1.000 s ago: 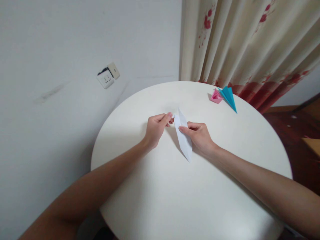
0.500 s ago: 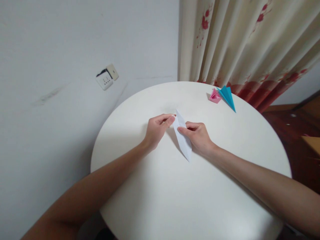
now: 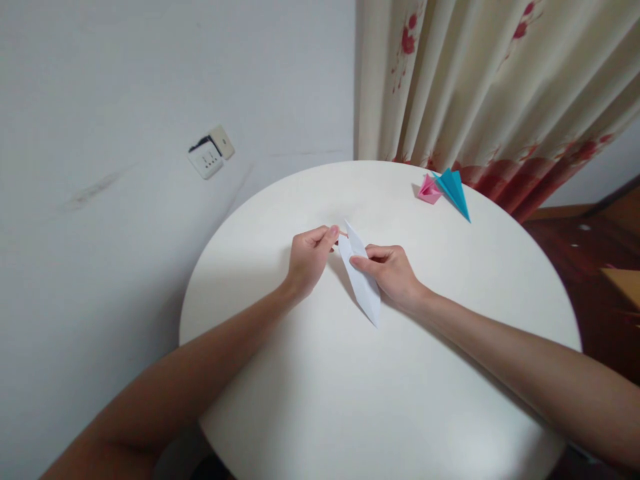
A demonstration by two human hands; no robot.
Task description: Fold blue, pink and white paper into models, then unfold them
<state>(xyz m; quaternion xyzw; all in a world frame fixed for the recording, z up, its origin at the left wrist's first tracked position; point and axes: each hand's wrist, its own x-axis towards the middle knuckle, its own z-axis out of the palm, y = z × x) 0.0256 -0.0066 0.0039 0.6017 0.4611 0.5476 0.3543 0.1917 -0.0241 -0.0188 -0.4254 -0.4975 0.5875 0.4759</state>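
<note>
A folded sheet of white paper (image 3: 364, 287), long and pointed at both ends, is held between my hands over the round table. My right hand (image 3: 393, 270) pinches its middle from the right, thumb on the near face and fingers behind. At its upper left edge, my left hand (image 3: 311, 257) is closed with thumb and fingers on the paper's edge; a fingertip shows just inside the upper fold. The fingers behind the paper are partly hidden.
The white round table (image 3: 300, 400) stands against the wall. Near its far right edge lie a blue paper plane (image 3: 454, 192) and a pink folded paper piece (image 3: 429, 189). A floral curtain (image 3: 475, 87) hangs behind; a wall socket (image 3: 206, 160) is at left.
Both hands and the paper have shifted slightly left. My left thumb has drawn back from the paper's face towards its edge, and the upper fold gapes a little more.
</note>
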